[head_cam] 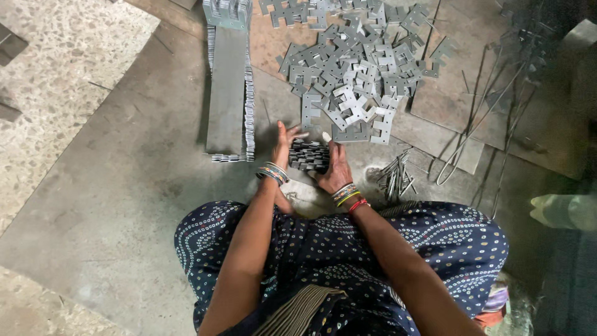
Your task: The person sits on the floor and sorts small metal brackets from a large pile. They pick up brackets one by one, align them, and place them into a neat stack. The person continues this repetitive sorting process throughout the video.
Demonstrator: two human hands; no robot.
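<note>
Now left hand (283,146) and right hand (336,169) clamp small stack (309,155) of stamped plates between them, palms pressing ends, likely squaring edges. Stack sits on floor just below loose plate heap (354,68); long finished row (229,87) left of heap; wire bundle (393,176) right of stack.

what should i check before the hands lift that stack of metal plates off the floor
1. Both hands on the stack: ok. The left hand and right hand press the stack of plates from either side.
2. Plates aligned in the stack: cannot tell, edges look dark and blurred.
3. Loose plates clear of the stack: not ok, the loose pile reaches right up to it.
4. Long finished row apart from the hands: ok, it lies to the left with a gap.
5. Thin rods clear of the right hand: ok, close beside the wrist but apart.
</note>
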